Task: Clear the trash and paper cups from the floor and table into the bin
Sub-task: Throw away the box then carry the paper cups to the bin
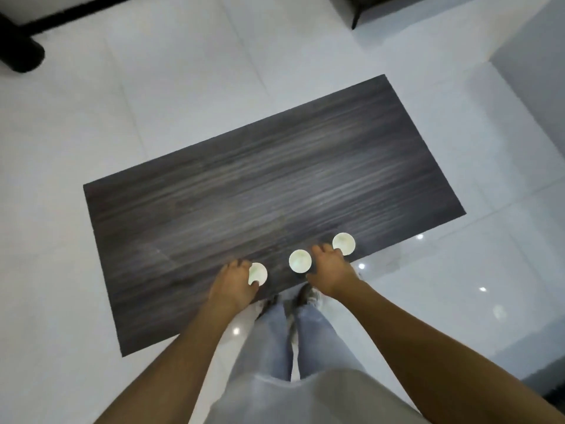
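Observation:
Three white paper cups stand upright near the front edge of a low dark wooden table (260,166). My left hand (234,284) grips the left cup (258,273), fingers curled round its side and thumb at its near rim. The middle cup (300,261) stands free between my hands. My right hand (330,270) reaches in beside the right cup (344,242), fingers curled against its near side; whether they grip it I cannot tell. No bin is in view.
White glossy tiles (122,117) surround the table. A black furniture base (18,53) lies at the far left, a dark furniture leg (356,16) at the top right. My legs and shoes (305,296) stand against the table's front edge.

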